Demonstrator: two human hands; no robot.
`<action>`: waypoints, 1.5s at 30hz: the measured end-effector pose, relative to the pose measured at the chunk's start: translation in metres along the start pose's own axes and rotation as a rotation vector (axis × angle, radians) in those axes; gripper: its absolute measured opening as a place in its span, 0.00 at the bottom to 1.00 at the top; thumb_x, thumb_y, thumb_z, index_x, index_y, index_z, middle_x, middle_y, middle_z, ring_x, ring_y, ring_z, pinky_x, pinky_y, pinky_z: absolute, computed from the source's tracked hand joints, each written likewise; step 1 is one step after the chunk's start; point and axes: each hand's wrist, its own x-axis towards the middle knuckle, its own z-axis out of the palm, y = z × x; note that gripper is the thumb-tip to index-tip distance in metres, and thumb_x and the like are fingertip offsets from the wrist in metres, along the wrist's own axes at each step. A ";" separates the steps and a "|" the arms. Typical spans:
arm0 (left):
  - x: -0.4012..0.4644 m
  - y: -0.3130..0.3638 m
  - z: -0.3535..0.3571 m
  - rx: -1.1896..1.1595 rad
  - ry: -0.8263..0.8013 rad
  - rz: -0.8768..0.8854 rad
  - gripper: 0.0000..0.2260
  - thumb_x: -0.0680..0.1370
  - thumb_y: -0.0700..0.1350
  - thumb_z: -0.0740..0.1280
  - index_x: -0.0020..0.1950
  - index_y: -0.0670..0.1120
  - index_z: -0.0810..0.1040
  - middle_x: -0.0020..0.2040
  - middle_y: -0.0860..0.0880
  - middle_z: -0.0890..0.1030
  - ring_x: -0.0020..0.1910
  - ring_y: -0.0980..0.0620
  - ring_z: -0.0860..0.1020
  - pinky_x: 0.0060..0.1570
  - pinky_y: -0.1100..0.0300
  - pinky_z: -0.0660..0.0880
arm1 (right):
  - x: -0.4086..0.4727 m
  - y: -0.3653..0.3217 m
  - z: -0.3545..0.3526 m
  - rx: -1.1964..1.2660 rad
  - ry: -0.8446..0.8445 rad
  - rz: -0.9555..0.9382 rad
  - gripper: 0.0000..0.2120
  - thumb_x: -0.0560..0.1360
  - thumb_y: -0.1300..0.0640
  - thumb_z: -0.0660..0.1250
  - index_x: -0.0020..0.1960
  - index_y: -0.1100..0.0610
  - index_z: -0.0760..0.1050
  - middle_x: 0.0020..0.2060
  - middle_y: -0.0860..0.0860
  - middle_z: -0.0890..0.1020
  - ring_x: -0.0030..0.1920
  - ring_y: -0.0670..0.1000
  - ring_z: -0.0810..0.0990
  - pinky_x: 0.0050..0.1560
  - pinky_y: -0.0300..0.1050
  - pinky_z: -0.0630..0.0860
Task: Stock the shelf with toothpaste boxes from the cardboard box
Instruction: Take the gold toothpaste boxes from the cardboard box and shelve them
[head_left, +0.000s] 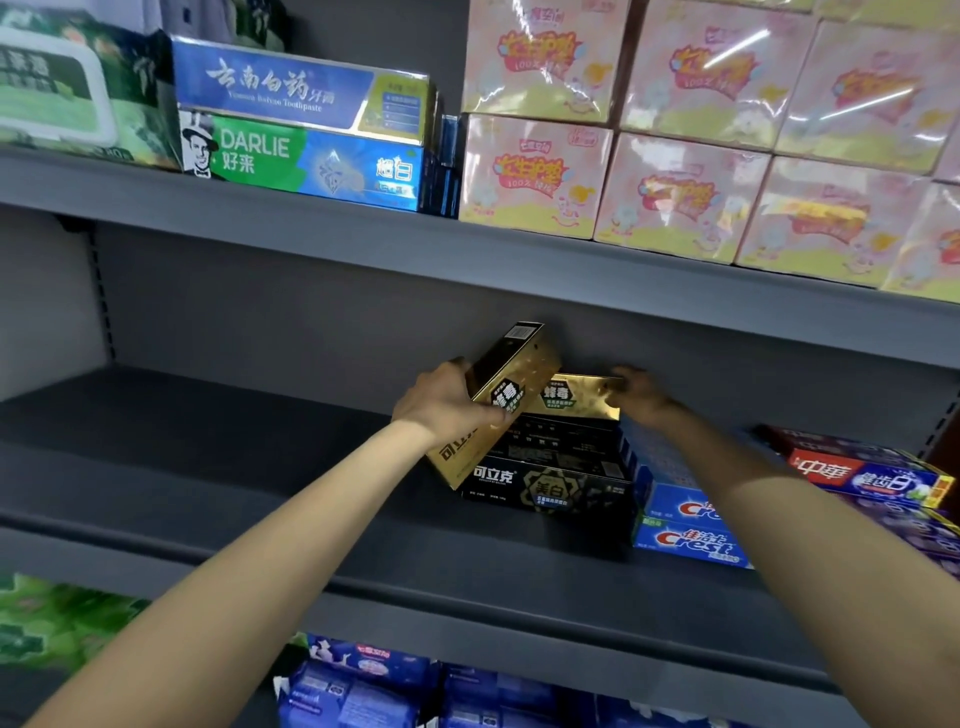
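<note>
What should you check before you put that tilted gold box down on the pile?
1. Left hand grips the tilted gold box firmly: ok.
2. Right hand steadies the flat gold box on top of the pile: ok; it touches the far end.
3. Black boxes underneath lie flat: ok.
4. Tilted gold box lined up with the pile: not ok, it stands at an angle.
5. Free shelf space left of the pile: ok.
6. Crest boxes stay out of the way: ok, they sit to the right.
</note>
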 end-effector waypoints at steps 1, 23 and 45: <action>0.000 -0.001 0.000 -0.002 0.003 -0.002 0.38 0.68 0.54 0.75 0.73 0.43 0.64 0.69 0.44 0.72 0.65 0.44 0.72 0.63 0.49 0.71 | 0.002 0.000 0.002 0.001 0.034 -0.001 0.24 0.75 0.70 0.62 0.70 0.68 0.64 0.66 0.66 0.71 0.66 0.65 0.71 0.57 0.50 0.73; 0.034 0.021 0.022 0.099 0.120 0.011 0.37 0.69 0.50 0.75 0.73 0.50 0.60 0.71 0.40 0.65 0.71 0.40 0.63 0.68 0.46 0.64 | -0.062 -0.012 -0.019 0.254 -0.060 -0.307 0.23 0.72 0.61 0.70 0.66 0.57 0.72 0.60 0.54 0.75 0.59 0.48 0.72 0.59 0.38 0.65; 0.052 0.005 0.047 -0.267 0.140 -0.193 0.19 0.78 0.41 0.66 0.68 0.42 0.70 0.62 0.42 0.76 0.62 0.45 0.75 0.61 0.60 0.70 | -0.054 -0.009 0.001 -0.079 0.129 -0.172 0.21 0.75 0.64 0.67 0.67 0.60 0.71 0.59 0.57 0.78 0.59 0.53 0.77 0.63 0.36 0.66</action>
